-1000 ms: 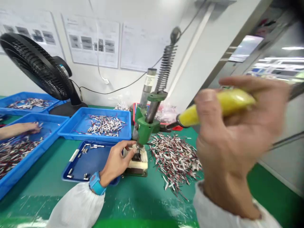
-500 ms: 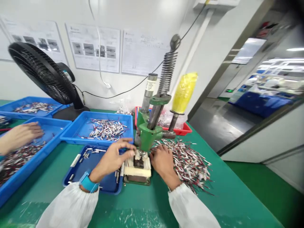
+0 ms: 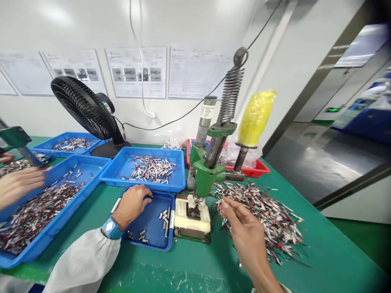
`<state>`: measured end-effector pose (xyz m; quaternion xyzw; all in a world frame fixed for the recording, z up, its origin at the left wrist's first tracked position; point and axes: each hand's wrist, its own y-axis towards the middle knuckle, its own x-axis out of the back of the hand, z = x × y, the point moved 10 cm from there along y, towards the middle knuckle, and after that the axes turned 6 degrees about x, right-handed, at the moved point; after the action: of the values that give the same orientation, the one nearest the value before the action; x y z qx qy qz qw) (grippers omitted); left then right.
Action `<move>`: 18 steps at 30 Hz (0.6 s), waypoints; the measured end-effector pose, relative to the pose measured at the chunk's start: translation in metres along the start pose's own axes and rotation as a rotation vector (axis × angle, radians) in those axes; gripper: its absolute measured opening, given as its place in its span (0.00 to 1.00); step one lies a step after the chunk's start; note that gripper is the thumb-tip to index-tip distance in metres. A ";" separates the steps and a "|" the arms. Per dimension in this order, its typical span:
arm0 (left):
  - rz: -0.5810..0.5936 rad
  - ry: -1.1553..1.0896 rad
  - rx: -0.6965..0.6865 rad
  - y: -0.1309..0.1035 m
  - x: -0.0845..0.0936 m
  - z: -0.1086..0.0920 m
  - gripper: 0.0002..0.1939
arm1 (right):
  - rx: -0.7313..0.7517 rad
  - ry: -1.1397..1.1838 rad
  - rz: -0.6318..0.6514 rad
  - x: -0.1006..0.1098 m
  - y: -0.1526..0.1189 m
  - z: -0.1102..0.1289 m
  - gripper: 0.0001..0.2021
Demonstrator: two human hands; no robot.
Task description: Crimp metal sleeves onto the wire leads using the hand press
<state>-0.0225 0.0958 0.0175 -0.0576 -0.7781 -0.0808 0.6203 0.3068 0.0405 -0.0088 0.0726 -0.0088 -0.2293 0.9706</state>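
My left hand (image 3: 133, 204), with a blue wrist band, reaches over the dark blue tray (image 3: 152, 242), its fingers curled down; what they hold, if anything, is hidden. Short metal cylinders (image 3: 165, 221) lie in that tray. At the left edge of the wired-part pile (image 3: 269, 219), my right hand (image 3: 246, 230) pinches a small silvery piece (image 3: 220, 202) between thumb and fingers. Between my hands stands a green hand press (image 3: 203, 179) with a cream-coloured base (image 3: 193, 221). Its lever handle is wrapped in yellow film (image 3: 256, 118).
Blue trays of wired parts (image 3: 152, 167) stand behind and to the left (image 3: 65, 199). Another person's hand (image 3: 23, 185) is over the left tray. A black fan (image 3: 88, 110) and a red tray (image 3: 259, 167) stand farther back.
My left hand has moved from the press base to the dark blue tray. My right hand has shifted from beside the press onto the pile's edge, palm turned. The view has swung left.
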 end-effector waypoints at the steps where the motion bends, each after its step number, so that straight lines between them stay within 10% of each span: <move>1: 0.001 0.004 -0.012 0.001 -0.002 -0.004 0.08 | -0.026 0.000 0.000 -0.001 -0.006 -0.001 0.29; 7: -0.005 -0.095 -0.064 0.004 -0.009 -0.021 0.08 | -0.001 0.099 -0.011 -0.022 -0.043 0.008 0.28; 18: -0.166 -1.040 -0.003 -0.014 0.013 -0.069 0.11 | -0.130 0.233 0.090 -0.070 -0.052 0.006 0.24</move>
<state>0.0376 0.0680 0.0441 -0.0292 -0.9850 -0.0913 0.1438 0.2205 0.0252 -0.0091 0.0351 0.1155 -0.1756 0.9770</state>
